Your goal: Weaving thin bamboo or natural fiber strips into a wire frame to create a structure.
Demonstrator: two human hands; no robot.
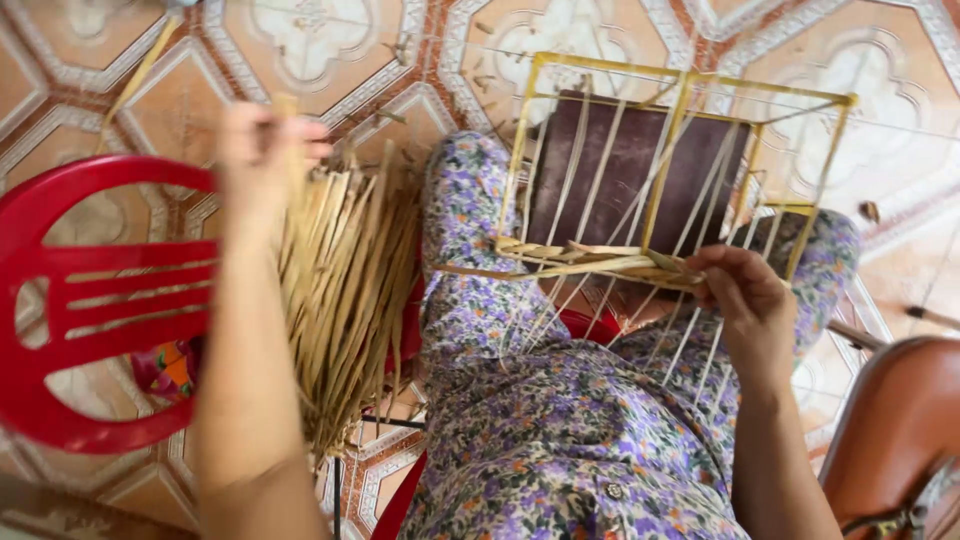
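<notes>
A yellow wire frame (690, 95) with upright pale cane strands rests on my lap, a few woven rows of bamboo strip (590, 262) along its near edge. My right hand (745, 300) pinches the right end of those woven strips. My left hand (268, 150) reaches out to the left and grips a single bamboo strip at the top of a thick bundle of bamboo strips (345, 290) lying beside my left leg. A dark brown board (620, 170) shows behind the strands inside the frame.
A red plastic chair (70, 300) lies on its side at the left on the patterned tile floor (310, 50). A brown rounded object (900, 430) sits at the lower right. Loose sticks lie on the tiles.
</notes>
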